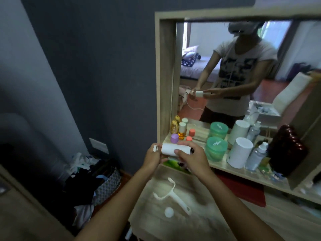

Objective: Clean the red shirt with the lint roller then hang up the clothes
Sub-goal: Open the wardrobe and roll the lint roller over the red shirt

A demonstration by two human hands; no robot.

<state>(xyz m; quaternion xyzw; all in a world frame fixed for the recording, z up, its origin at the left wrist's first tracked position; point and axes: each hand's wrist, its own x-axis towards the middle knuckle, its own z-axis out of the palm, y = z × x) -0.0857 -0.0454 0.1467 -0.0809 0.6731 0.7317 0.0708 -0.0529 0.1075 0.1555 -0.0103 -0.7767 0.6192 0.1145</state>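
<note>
The room is dim and the picture looks a bit grey and soft. The wall (90, 70) on the left is dark, and the pile of clothes (86, 173) in the corner is lost in shadow. The brightest light shows in the mirror (215, 70), where a window glows white and blue at the top right. The white handle (175, 197) on the table (217, 221) looks smeared and glowing. Straight lines bend near the edges, like the mirror frame. The arms at the bottom look stretched and fuzzy.
</note>
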